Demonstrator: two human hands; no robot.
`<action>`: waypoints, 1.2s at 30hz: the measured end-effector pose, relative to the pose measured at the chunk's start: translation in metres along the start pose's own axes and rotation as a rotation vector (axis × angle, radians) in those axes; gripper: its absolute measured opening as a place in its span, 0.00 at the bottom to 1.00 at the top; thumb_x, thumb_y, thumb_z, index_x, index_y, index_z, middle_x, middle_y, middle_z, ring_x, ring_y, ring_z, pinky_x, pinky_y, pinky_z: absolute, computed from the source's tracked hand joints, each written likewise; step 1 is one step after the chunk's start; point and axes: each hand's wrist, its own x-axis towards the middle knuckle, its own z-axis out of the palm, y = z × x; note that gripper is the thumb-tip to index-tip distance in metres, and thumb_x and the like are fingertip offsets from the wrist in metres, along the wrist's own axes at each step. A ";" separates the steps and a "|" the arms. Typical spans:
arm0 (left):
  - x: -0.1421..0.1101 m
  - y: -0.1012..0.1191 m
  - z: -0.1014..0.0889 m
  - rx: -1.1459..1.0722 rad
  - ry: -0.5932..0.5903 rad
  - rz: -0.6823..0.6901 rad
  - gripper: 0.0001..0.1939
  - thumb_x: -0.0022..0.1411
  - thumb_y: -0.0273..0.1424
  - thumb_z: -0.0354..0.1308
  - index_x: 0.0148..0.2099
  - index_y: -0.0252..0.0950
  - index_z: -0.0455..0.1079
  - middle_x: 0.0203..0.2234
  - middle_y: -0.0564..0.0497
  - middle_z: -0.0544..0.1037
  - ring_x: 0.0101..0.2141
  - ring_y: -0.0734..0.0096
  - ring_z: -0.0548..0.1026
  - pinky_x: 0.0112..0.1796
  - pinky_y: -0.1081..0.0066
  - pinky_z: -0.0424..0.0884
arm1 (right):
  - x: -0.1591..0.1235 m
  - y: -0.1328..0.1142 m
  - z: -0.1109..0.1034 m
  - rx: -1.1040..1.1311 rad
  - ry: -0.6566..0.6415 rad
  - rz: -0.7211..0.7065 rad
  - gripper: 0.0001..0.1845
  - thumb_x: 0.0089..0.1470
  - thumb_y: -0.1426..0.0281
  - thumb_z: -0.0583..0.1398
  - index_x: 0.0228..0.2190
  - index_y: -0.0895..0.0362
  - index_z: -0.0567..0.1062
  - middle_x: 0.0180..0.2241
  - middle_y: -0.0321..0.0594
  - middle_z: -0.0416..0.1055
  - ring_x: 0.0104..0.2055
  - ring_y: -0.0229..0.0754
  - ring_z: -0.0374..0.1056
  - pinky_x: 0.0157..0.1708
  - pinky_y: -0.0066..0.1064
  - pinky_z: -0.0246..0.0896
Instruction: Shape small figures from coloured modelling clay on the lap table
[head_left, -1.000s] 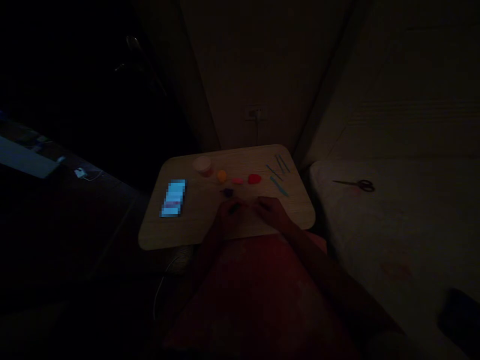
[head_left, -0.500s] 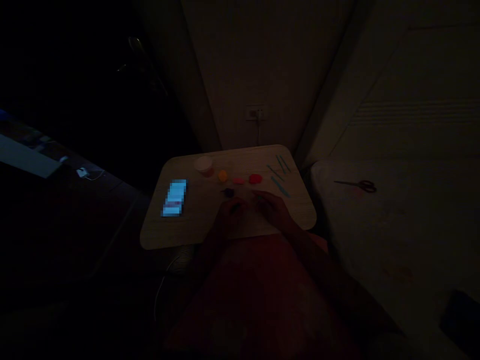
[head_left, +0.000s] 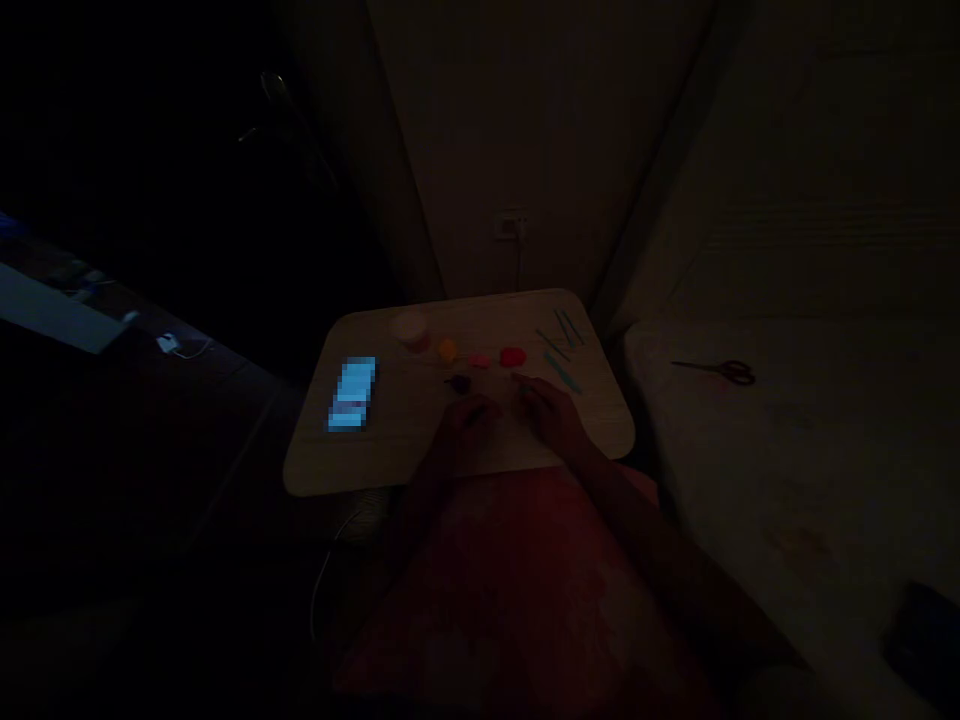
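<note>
The room is very dark. My left hand (head_left: 463, 418) is low over the near side of the small table (head_left: 390, 450), fingers bent and apart, with no object showing in it. Just above it lies a dark lump (head_left: 460, 384) with a thin end pointing left. My right hand (head_left: 551, 410) is curled, its index finger stretched forward; something small and greenish seems to be in its fingers, too dim to name. Beyond the hands lie a pink piece (head_left: 479, 361), a red lump (head_left: 513, 357) and an orange lump (head_left: 447, 351). Several blue-green strips (head_left: 562, 373) lie beside my right hand.
A lit phone (head_left: 352, 394) lies at the table's left. A pale-topped tub (head_left: 410, 328) stands at the back left. Scissors (head_left: 731, 371) lie on a pale surface (head_left: 712, 450) to the right. Behind the table is a wall socket (head_left: 511, 224) with a cable.
My hands have shifted slightly apart, and the left fingers look a little straighter. The table and the things on it appear slightly to the right as the view moved.
</note>
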 end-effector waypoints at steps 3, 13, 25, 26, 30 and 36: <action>-0.001 -0.002 0.001 -0.006 -0.009 0.005 0.16 0.67 0.42 0.57 0.37 0.35 0.78 0.34 0.47 0.83 0.38 0.64 0.78 0.43 0.67 0.73 | -0.001 -0.002 0.000 0.001 -0.016 0.017 0.20 0.67 0.61 0.54 0.49 0.53 0.83 0.35 0.42 0.79 0.32 0.42 0.72 0.37 0.35 0.71; -0.001 -0.001 0.000 0.004 -0.018 -0.009 0.15 0.65 0.42 0.58 0.36 0.35 0.77 0.32 0.49 0.81 0.35 0.66 0.76 0.39 0.69 0.72 | -0.002 0.005 0.003 0.021 0.108 0.157 0.16 0.46 0.55 0.71 0.25 0.54 0.78 0.26 0.40 0.78 0.28 0.42 0.71 0.30 0.32 0.66; 0.000 -0.001 0.000 0.016 -0.012 0.003 0.12 0.65 0.38 0.59 0.35 0.35 0.77 0.33 0.48 0.82 0.36 0.65 0.77 0.43 0.67 0.74 | -0.003 0.000 0.004 0.165 0.035 0.160 0.18 0.60 0.53 0.62 0.34 0.55 0.83 0.32 0.43 0.81 0.31 0.44 0.75 0.34 0.35 0.72; 0.000 -0.001 0.000 0.019 -0.015 0.004 0.13 0.65 0.38 0.59 0.35 0.35 0.77 0.32 0.48 0.82 0.36 0.65 0.77 0.42 0.67 0.74 | -0.003 -0.001 0.003 0.181 0.030 0.162 0.19 0.62 0.53 0.61 0.36 0.54 0.83 0.33 0.43 0.82 0.31 0.45 0.76 0.34 0.36 0.72; 0.001 -0.001 0.000 0.017 -0.013 0.009 0.14 0.65 0.39 0.58 0.35 0.34 0.77 0.33 0.48 0.82 0.35 0.65 0.77 0.42 0.68 0.73 | -0.002 -0.003 0.001 0.204 0.031 0.165 0.21 0.65 0.53 0.56 0.44 0.54 0.82 0.36 0.45 0.83 0.31 0.46 0.76 0.35 0.39 0.74; -0.001 -0.001 0.001 0.014 -0.019 -0.006 0.14 0.65 0.40 0.60 0.35 0.35 0.76 0.32 0.49 0.81 0.35 0.66 0.76 0.40 0.69 0.72 | -0.001 -0.001 0.002 0.099 0.085 0.153 0.18 0.50 0.53 0.69 0.26 0.55 0.78 0.28 0.41 0.79 0.30 0.42 0.73 0.30 0.33 0.68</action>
